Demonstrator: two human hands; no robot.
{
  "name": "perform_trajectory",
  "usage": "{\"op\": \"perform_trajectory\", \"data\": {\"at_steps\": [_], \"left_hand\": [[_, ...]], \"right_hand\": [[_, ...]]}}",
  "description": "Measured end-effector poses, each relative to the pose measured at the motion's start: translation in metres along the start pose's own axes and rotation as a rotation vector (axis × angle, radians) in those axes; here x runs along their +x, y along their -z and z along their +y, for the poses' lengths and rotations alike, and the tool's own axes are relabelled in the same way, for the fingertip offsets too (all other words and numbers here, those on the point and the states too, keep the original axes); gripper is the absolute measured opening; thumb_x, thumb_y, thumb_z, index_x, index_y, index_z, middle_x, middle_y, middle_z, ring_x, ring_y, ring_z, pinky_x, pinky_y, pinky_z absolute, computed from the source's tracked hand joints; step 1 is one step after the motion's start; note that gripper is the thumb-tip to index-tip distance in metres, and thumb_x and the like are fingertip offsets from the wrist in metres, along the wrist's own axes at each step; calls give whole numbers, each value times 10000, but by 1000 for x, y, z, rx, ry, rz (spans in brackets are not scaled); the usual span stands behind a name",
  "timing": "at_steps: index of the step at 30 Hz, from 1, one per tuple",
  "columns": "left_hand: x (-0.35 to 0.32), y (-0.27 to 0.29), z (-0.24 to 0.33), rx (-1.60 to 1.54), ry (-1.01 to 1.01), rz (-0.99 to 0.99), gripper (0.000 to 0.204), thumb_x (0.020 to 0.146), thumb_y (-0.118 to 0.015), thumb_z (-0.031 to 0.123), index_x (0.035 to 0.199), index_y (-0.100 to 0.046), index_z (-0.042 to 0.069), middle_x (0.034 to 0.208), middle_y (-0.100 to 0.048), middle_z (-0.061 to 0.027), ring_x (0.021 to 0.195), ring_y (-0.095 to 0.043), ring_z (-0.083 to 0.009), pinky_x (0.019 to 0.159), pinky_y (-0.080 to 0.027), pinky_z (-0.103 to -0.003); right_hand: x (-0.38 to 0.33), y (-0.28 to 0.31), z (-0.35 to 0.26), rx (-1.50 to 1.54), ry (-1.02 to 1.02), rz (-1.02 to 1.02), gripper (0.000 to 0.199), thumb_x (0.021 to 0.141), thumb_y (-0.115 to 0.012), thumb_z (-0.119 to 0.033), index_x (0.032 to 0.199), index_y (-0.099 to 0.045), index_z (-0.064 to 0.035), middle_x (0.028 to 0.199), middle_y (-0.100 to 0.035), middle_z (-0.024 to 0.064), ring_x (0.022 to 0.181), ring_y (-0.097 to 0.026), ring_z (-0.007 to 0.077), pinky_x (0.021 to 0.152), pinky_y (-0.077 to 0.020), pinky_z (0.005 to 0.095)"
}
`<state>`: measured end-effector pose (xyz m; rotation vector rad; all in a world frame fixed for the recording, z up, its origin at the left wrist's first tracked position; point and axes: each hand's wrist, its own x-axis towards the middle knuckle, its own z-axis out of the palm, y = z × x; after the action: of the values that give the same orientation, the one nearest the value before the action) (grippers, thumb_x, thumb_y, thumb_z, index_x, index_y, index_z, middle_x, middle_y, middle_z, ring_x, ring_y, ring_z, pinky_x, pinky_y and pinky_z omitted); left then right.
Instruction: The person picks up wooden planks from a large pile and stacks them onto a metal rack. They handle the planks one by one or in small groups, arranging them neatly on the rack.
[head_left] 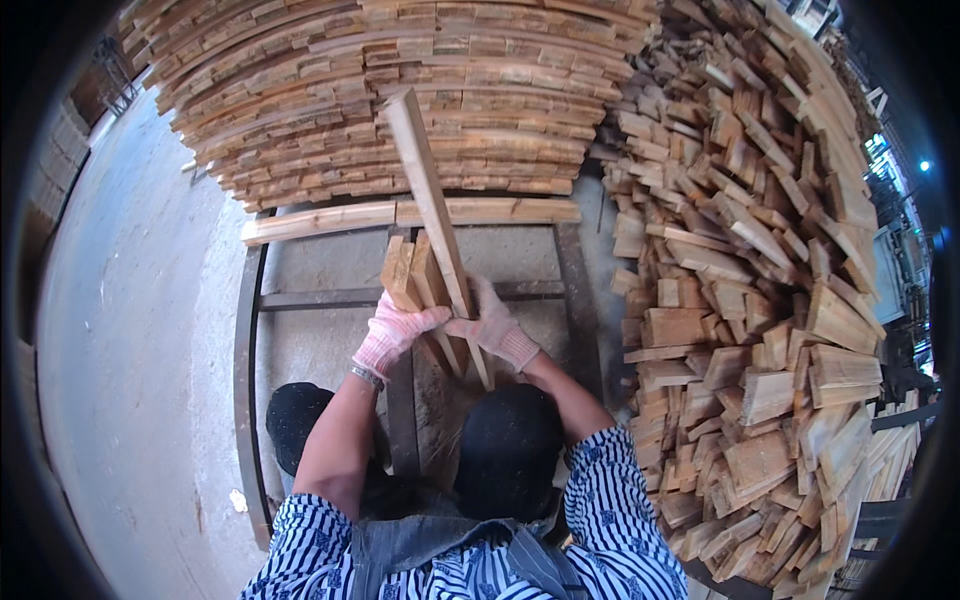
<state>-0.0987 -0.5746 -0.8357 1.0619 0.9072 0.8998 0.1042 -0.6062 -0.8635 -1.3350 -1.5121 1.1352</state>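
Note:
My left hand (394,334), in a pink knitted glove, is closed around a few short wooden boards (402,278) held on end, its thumb across their near side. Against them leans a longer wooden board (430,195), tilted with its top end pointing away and to the left. My right hand (497,327), gloved the same way, is wrapped round the right side of this longer board, low down. Both thumbs come close together between the boards. The lower ends of the boards reach down between my knees, and the fingers behind them are hidden.
A dark metal frame (250,370) lies on the concrete floor around my legs. Two boards (490,210) lie end to end along its far side. Beyond rises a tall stack of boards (480,100). To the right spreads a large heap of loose wood pieces (760,390).

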Motion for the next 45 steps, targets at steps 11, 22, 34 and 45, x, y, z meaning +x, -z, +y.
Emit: {"op": "perform_trajectory", "data": {"at_steps": [11,22,34,45], "left_hand": [[14,-6,1,69,-109,73,691,766,-900,152,1342,-543,14,1244,-669,-94,1114,-645,-197,945,-553,-365],[22,7,-46,131,127,-33,633,716,-906,72,1276,-616,12,1143,-719,-87,1016,-682,-170,866,-589,-345],[-12,17,74,192,-236,41,558,766,-896,188,1230,-631,27,1103,-723,-78,1003,-687,-171,855,-593,-346],[-62,133,159,1191,74,256,852,599,-957,209,1298,-493,57,1023,-644,-117,961,-641,-231,838,-560,-380]], "right_hand": [[32,10,-6,-69,-23,-133,1168,559,-968,-315,1483,-307,-47,1409,-498,198,1324,-498,339,1131,-408,410],[50,-14,69,-289,128,-217,779,625,-905,-402,1237,-593,-35,1186,-675,209,1115,-657,354,986,-525,411],[49,24,-30,-351,62,-377,1012,660,-875,-414,1448,-391,-4,1321,-554,270,1241,-555,391,1094,-443,432],[33,55,-16,-729,-345,-338,924,621,-874,-426,1355,-480,-26,1300,-588,240,1241,-569,375,1066,-464,435]]}}
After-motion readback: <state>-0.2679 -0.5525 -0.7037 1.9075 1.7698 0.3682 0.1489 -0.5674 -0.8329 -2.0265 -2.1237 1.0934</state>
